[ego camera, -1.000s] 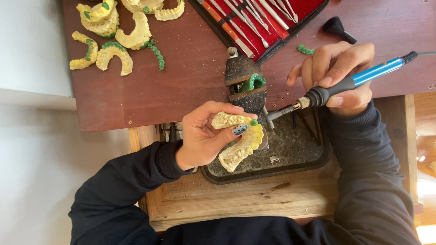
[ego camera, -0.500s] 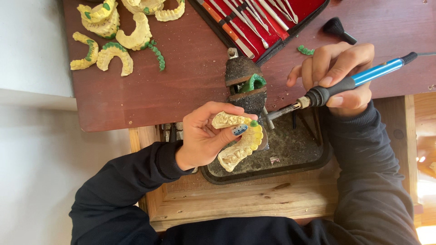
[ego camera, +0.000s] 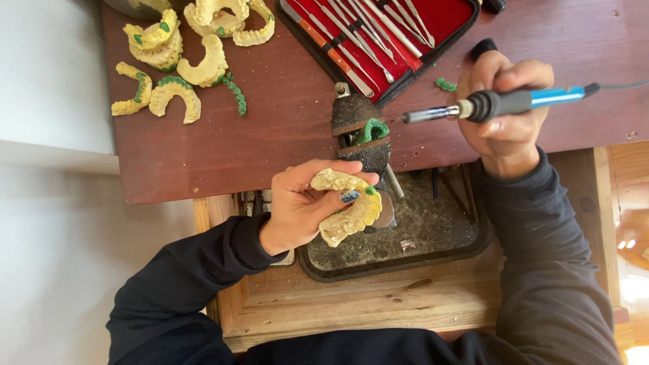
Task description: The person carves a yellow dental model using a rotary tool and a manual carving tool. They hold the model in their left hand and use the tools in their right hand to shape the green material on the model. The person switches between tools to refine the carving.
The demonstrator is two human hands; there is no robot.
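Now dental cast (ego camera: 348,206) in left hand (ego camera: 301,206) (electric wax knife (ego camera: 500,103) in right hand (ego camera: 507,108)).

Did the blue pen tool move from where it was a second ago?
Yes. The blue-handled tool in the right hand lifted; its metal tip swung up and away from the dark stand, now pointing level above the tray.

An open instrument case (ego camera: 433,30) lies at the far edge of the brown surface (ego camera: 284,135), right of centre. It is flat and rectangular, black outside and red-lined within. There are no labels, signs or screens.
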